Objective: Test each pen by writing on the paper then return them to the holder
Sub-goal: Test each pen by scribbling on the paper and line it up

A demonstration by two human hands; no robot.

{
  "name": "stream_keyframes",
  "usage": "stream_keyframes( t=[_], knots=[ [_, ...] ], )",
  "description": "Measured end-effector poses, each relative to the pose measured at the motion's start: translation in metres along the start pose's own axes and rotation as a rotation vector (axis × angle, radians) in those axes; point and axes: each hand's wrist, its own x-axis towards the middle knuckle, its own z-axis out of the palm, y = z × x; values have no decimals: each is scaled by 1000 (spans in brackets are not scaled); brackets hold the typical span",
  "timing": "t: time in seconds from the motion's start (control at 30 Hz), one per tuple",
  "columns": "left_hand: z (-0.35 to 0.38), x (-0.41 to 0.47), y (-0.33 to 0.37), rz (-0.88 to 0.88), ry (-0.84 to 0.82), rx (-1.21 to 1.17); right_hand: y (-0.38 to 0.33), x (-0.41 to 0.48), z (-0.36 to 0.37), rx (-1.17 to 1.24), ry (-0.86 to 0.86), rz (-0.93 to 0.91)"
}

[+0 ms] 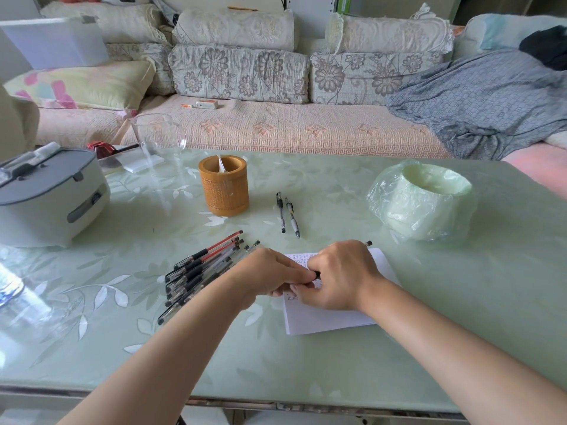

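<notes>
A white paper [331, 320] with lines of writing lies on the green table. My right hand [340, 277] grips a black pen [369, 243] above it; only the pen's back end shows past my knuckles. My left hand [270, 274] pinches the pen's front end, or its cap, at my right fingertips. A pile of several black and red pens [199, 268] lies left of the paper, under my left forearm. Two more pens [287, 214] lie side by side farther back. The brown pen holder [224, 188] stands upright behind the pile.
A grey-lidded appliance [46, 194] sits at the left. A glass jar [158, 142] stands behind the holder. A plastic-wrapped green pot [426, 200] stands at the right. A sofa with cushions runs behind the table [276, 363].
</notes>
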Motion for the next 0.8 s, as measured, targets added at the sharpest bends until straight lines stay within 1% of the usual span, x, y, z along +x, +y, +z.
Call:
stream_keyframes(
  t=[0.1,0.17,0.23,0.3,0.37,0.47,0.57,0.63,0.73,0.8],
  knots=[
    [-1,0,2,41,52,48,4,3,-1,31,-2,-42],
    [-5,4,3,104,128,138,9,7,-2,78,-57,-33],
    [-13,11,2,180,242,235,12,10,-1,205,-132,14],
    [-24,19,-1,239,342,242,14,12,0,331,-156,79],
    [-36,24,-4,283,409,238,17,15,1,393,-149,143],
    [-49,27,-9,319,462,300,18,18,3,432,-110,204],
    [-64,26,-17,278,553,485,18,24,3,386,-62,297],
    [-74,23,-23,212,591,633,19,29,2,357,-47,407],
    [-81,16,-29,108,548,803,26,40,6,389,-15,553],
    [-81,14,-31,70,494,853,34,49,14,386,2,623]
  ],
)
